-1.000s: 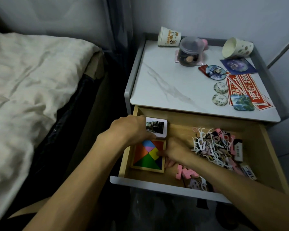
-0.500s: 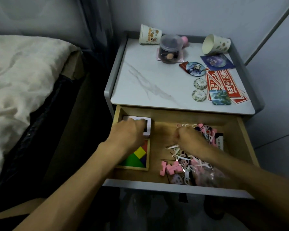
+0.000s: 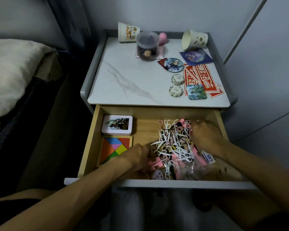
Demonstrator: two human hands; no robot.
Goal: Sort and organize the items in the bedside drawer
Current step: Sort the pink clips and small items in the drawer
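Observation:
The wooden drawer [image 3: 90, 140] stands pulled out. A white picture tin [image 3: 117, 125] lies flat in its back left corner, with a coloured tangram tray [image 3: 114, 149] just in front of it. A tangled pile of white floss picks, small hair rings and pink pieces [image 3: 175, 145] fills the right half. My left hand [image 3: 137, 155] rests at the pile's left edge beside pink blocks [image 3: 153, 164], fingers curled under. My right hand [image 3: 205, 135] is on the pile's right side, fingers buried in it. What either hand holds is hidden.
On the marble top [image 3: 123, 80] lie two tipped paper cups [image 3: 128, 32] [image 3: 194, 40], a lidded jar [image 3: 147, 46], round badges [image 3: 173, 65], a square badge [image 3: 196, 92] and red paper strips [image 3: 203, 77]. A bed [image 3: 10, 72] is at the left. A wall panel [image 3: 265, 64] is right.
My left hand let go of the picture tin, now lying in the back left corner, and moved right to the pile. My right hand shifted to the pile's right side.

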